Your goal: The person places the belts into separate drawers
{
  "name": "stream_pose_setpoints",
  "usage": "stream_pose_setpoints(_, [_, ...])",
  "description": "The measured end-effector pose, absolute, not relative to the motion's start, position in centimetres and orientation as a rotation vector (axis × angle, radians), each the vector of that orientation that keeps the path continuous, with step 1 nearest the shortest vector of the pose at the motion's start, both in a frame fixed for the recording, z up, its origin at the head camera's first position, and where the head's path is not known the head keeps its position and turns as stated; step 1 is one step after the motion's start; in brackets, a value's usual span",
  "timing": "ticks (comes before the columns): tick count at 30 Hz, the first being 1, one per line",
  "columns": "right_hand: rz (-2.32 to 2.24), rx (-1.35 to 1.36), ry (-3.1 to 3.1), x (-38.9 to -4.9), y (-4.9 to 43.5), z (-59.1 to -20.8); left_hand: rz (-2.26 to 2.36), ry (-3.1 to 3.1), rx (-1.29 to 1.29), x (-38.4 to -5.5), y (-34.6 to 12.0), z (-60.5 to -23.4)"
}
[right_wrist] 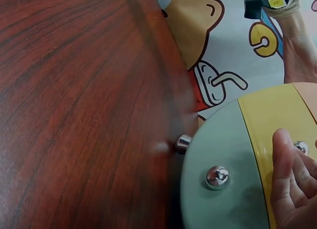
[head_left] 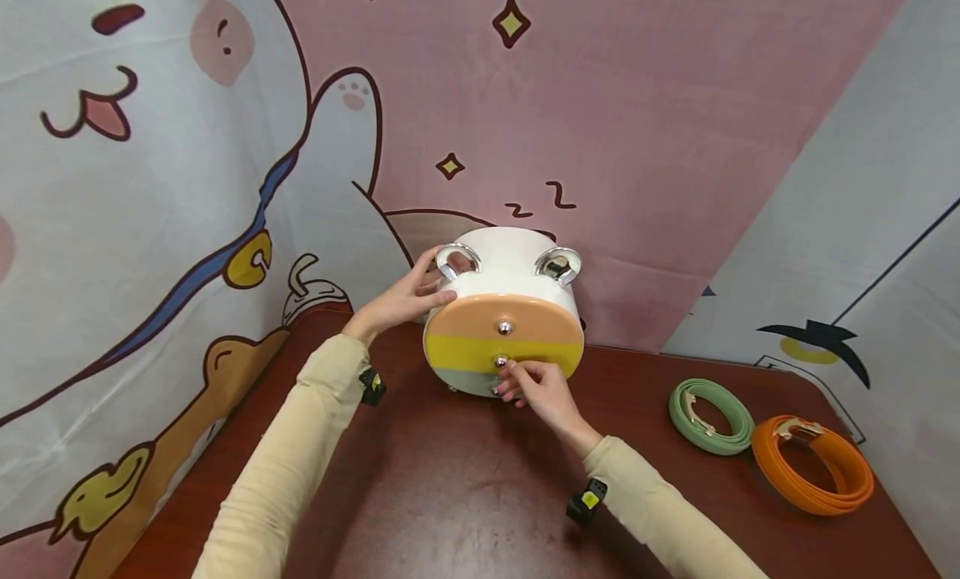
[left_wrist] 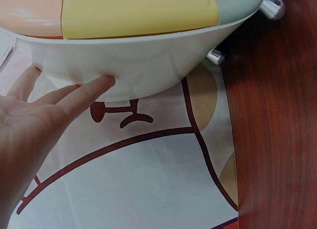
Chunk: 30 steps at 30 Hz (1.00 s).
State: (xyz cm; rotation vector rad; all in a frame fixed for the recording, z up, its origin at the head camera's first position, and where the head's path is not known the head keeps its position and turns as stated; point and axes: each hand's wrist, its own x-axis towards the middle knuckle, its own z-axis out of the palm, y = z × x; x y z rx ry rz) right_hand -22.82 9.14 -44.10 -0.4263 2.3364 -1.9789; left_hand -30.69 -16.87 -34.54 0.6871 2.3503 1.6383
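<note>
A small white oval drawer box (head_left: 510, 258) stands on the table, with silver ring ears on top and an orange, a yellow and a green drawer front. My left hand (head_left: 408, 296) rests on its left side, thumb near the upper front edge; in the left wrist view its extended fingers (left_wrist: 91, 93) touch the white wall. At the yellow drawer front (right_wrist: 265, 115) my right hand (head_left: 543, 391) has thumb and forefinger around the middle silver knob (right_wrist: 300, 147). The green drawer front (right_wrist: 218, 140) carries its own round knob (right_wrist: 218, 177).
On the right of the brown table (head_left: 450, 496) lie a coiled green belt (head_left: 738, 441) and a coiled orange belt (head_left: 855, 471), both with metal buckles. A printed cloth (head_left: 615, 129) with cartoon figures hangs behind the box and along the left side.
</note>
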Motion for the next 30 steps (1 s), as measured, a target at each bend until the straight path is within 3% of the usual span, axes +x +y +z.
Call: stream_pose_setpoints(30, [-2.116, -0.25, 2.21, -23.8, 7.4, -45.0, 1.646, 2.33, 0.678, -30.6, -16.9, -34.4])
